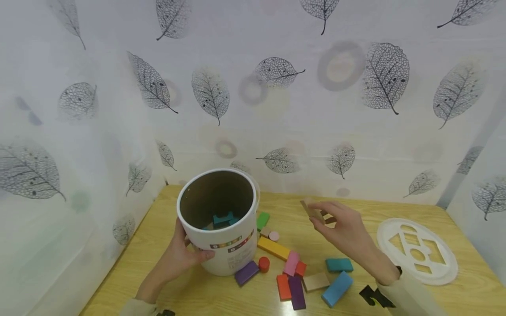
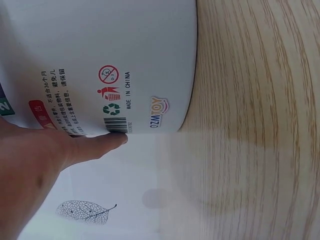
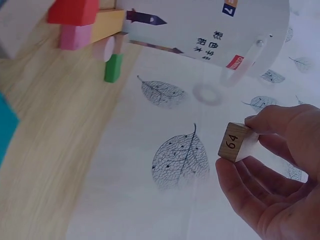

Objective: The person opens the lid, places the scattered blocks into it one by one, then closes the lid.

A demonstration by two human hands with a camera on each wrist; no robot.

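A white toy bucket [image 1: 215, 259] with printed labels stands on the wooden table, tilted slightly in the head view. Teal blocks [image 1: 223, 219] lie inside it. My left hand [image 1: 175, 254] holds the bucket's left side, thumb on its front; the other fingers are mostly hidden behind the wall. In the left wrist view the thumb lies by the barcode on the bucket [image 2: 145, 60]. Raised right of the bucket, my right hand [image 1: 345, 226] pinches a plain wooden block [image 1: 309, 210] between thumb and fingers. The right wrist view shows "64" on that wooden block [image 3: 234, 142].
Several coloured blocks lie right of the bucket, among them a yellow block [image 1: 274, 248], a purple block [image 1: 247, 273], a blue block [image 1: 337, 289] and a teal block [image 1: 339, 264]. A white round lid with cut-out shapes [image 1: 428, 276] lies at the right. Leaf-patterned curtain [image 1: 276, 127] borders the table.
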